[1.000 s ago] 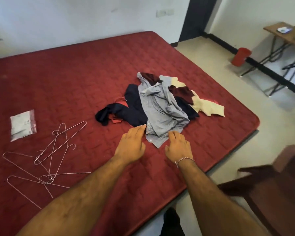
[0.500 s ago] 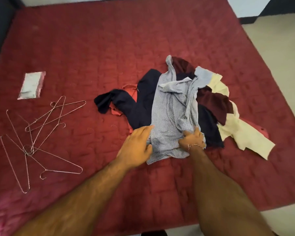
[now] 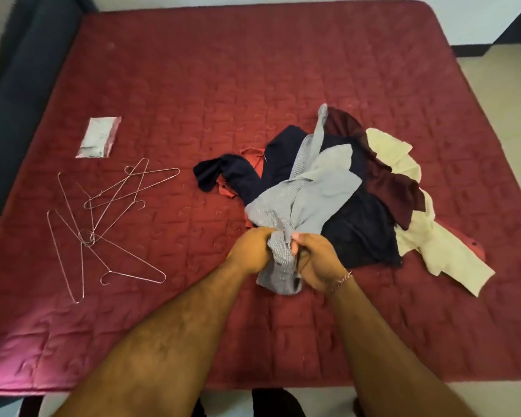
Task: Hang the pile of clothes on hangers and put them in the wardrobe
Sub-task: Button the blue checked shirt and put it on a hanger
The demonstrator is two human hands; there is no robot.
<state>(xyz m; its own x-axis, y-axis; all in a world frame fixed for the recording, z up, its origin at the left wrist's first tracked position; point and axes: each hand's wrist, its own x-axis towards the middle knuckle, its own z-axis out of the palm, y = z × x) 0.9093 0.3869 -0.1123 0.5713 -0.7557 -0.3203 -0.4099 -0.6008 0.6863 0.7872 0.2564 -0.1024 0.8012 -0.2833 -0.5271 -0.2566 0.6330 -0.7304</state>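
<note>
Step one is in hand: you are taking the grey shirt (image 3: 310, 188) off the top of the pile (image 3: 361, 224) on the bed (image 3: 253, 70). Your left hand (image 3: 250, 251) and right hand (image 3: 316, 260) both clench its near end, bunched between them; the rest lies draped over the dark clothes. Next, I judge, you need to lift it clear, shake it open, and reach left for the hangers (image 3: 109, 218), well apart from the pile.

I see both forearms bare with no sleeves, and a thin beaded bracelet (image 3: 342, 280) circling the wrist of my right arm.
</note>
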